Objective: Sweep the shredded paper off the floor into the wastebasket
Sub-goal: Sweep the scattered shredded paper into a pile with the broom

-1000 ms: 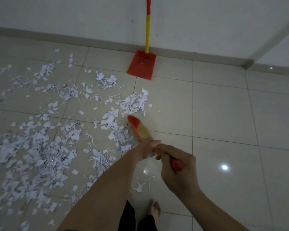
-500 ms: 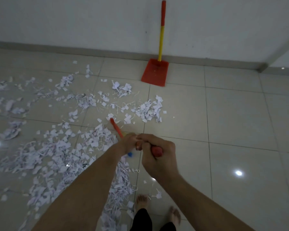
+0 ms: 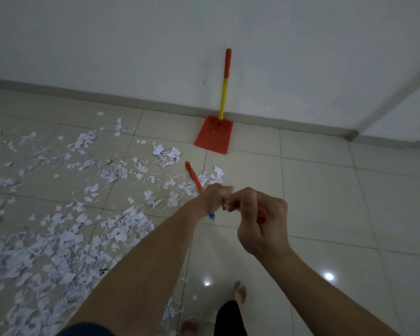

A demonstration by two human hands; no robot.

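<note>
Gripping a red broom (image 3: 194, 177), the left hand (image 3: 215, 196) and right hand (image 3: 257, 221) both clench its handle. Its long axis slants away to the far left, ending among shredded paper (image 3: 58, 238) littering the left floor (image 3: 325, 190).

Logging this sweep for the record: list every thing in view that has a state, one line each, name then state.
Broom: held in both hands, head out over the paper scraps.
Left hand: gripping the broom handle, lower down.
Right hand: gripping the red handle end.
Shredded paper: scattered loose on the floor, thickest at left.
Dustpan: resting on the floor, handle leaning on the wall, untouched.
Floor: tiled, glossy, bare at right.
</note>
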